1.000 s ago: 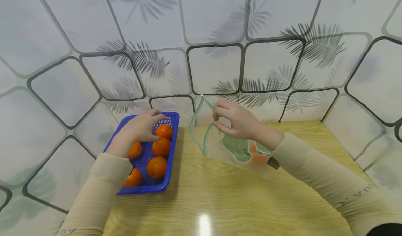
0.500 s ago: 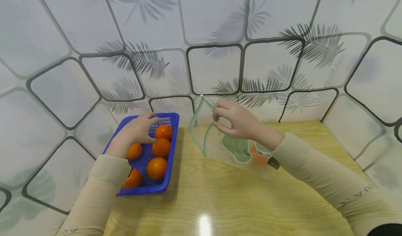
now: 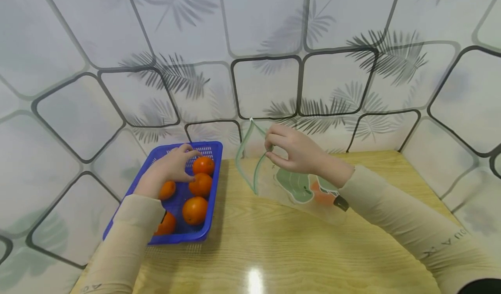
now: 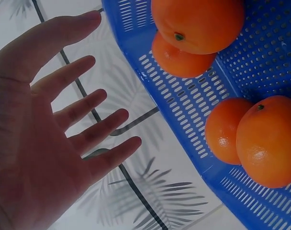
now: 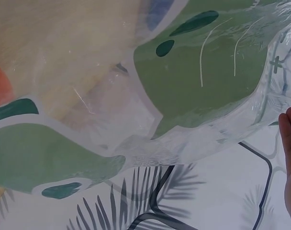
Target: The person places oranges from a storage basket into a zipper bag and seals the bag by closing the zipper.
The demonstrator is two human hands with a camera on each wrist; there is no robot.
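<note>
My left hand (image 3: 171, 168) hovers over the blue plastic basket (image 3: 178, 239), fingers spread and holding nothing. Below and beside it lie several oranges, including a large one (image 3: 195, 210) near the basket's front right corner. In the left wrist view, the open palm (image 4: 50, 129) is beside the basket wall, apart from the fruit (image 4: 270, 143). My right hand (image 3: 295, 151) pinches the rim of a clear zip bag (image 3: 293, 185) with green and orange fruit prints. The bag's green-edged mouth gapes toward the left. In the right wrist view, the printed plastic (image 5: 203, 86) covers most of the frame.
A pale wooden table (image 3: 250, 242) carries the basket and the bag. Behind it and at both sides rises a wall covering (image 3: 270, 89) with leaf and rounded-square patterns. My left forearm hides part of the basket's left side.
My left hand has shifted slightly down over the basket, its fingers still apart. The right hand and the bag stay in place.
</note>
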